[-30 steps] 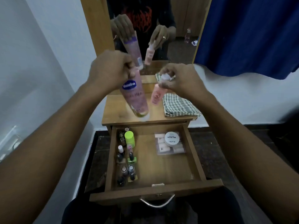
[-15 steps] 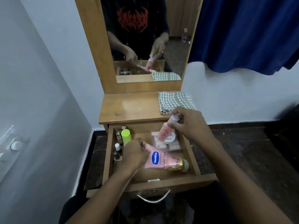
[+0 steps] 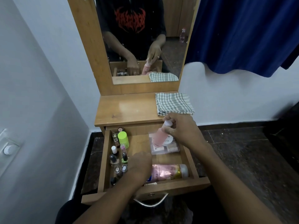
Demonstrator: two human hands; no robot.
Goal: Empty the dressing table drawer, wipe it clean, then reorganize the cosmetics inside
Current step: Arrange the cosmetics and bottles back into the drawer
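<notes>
Over the open drawer [image 3: 146, 185], the right hand [image 3: 182, 130] grips a small pink bottle [image 3: 159, 137] by its white cap end, fingers closed round the neck. That bottle hangs tilted, base down and to the left, above a clear plastic box [image 3: 165, 147] that sits in the drawer's back right corner with a round white jar [image 3: 168, 140] on top. Whether the bottle base touches the box or jar cannot be told.

Left hand [image 3: 140, 164] is lowered into the drawer, palm down, over the capped end of a large pink lotion bottle [image 3: 168, 172]. Contact with it appears likely, but the fingers are hidden beneath the hand, so the grip cannot be told. The lotion bottle lies on its side along the front wall of the drawer, its pale base pointing right.

Along the drawer's left wall stands a row of small nail polish bottles [image 3: 114, 156], upright, close together. At the back of that row stands a container with a lime green cap [image 3: 122, 136].

On the table [image 3: 123, 109] above the drawer, a folded checked cloth [image 3: 174, 103] lies at the right side, near the mirror [image 3: 142, 38]. A metal handle [image 3: 151, 202] hangs on the drawer front. A blue curtain [image 3: 246, 33] hangs at the upper right.
</notes>
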